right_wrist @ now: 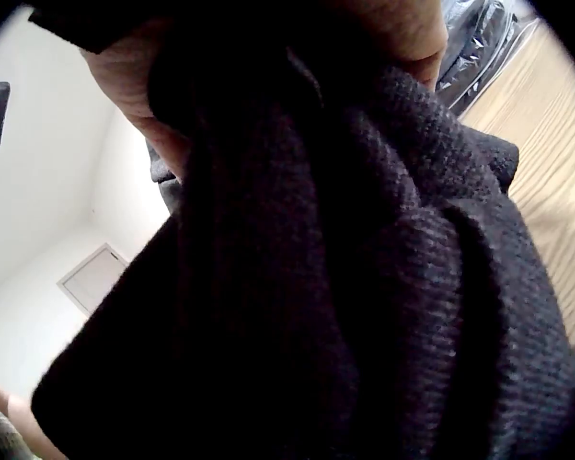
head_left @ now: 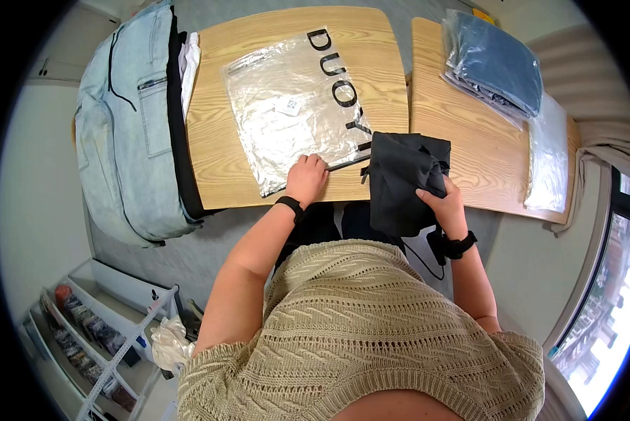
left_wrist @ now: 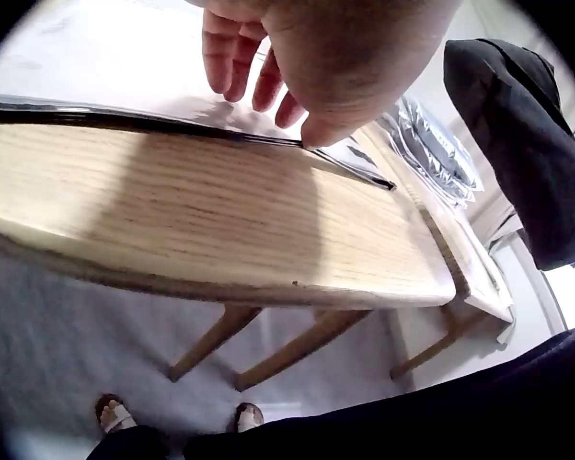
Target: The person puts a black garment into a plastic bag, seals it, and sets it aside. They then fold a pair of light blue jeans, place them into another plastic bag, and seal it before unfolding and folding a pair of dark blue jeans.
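Note:
A large clear plastic bag lies flat on the wooden table, with big black letters down its right side and a small white label in the middle. My left hand is at its near edge; in the left wrist view the thumb and curled fingers pinch the dark strip along the opening. A folded black garment hangs in my right hand, just off the table's front edge. The thumb lies over its folds and the other fingers are hidden behind the cloth. Ribbed dark fabric fills most of the right wrist view.
Light blue jeans are piled at the left side of the table. On a second table at the right lie a stack of bagged blue garments and more clear bags. A storage rack stands at lower left.

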`<state>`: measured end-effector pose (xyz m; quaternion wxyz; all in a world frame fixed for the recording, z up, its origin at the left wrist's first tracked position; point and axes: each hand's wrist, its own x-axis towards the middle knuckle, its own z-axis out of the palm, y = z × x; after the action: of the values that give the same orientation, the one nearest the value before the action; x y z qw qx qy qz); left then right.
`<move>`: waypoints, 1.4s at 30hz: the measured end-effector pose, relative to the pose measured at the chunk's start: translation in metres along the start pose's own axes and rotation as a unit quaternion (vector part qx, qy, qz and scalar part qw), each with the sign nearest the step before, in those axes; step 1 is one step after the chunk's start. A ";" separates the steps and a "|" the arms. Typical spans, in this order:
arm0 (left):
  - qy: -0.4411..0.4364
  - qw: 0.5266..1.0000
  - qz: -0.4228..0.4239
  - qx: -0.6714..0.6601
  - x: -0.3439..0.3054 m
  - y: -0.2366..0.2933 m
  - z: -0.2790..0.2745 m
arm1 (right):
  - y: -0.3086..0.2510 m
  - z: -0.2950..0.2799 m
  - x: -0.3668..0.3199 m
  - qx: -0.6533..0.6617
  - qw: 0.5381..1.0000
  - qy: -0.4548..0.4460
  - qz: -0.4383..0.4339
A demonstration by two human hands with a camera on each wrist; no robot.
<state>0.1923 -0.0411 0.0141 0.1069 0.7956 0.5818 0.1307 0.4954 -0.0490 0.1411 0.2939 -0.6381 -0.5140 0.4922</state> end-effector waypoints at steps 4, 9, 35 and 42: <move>0.004 1.000 0.001 0.020 0.001 -0.002 0.010 | 0.003 -0.002 -0.001 -0.014 1.000 0.003 -0.012; -0.023 0.995 0.037 0.087 0.004 0.003 0.008 | 0.001 -0.002 -0.004 -0.020 1.000 0.003 -0.012; -0.067 0.997 0.025 -0.019 -0.021 -0.037 -0.067 | -0.028 0.032 -0.003 -0.147 0.971 -0.068 -0.177; -0.095 0.993 0.050 -0.056 -0.010 -0.035 -0.077 | -0.023 0.066 0.005 -0.190 0.956 -0.115 -0.192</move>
<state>0.1328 -0.0384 0.0744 0.1995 0.8250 0.5206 0.0923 0.4249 -0.0456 0.1372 0.1950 -0.5104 -0.7411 0.3901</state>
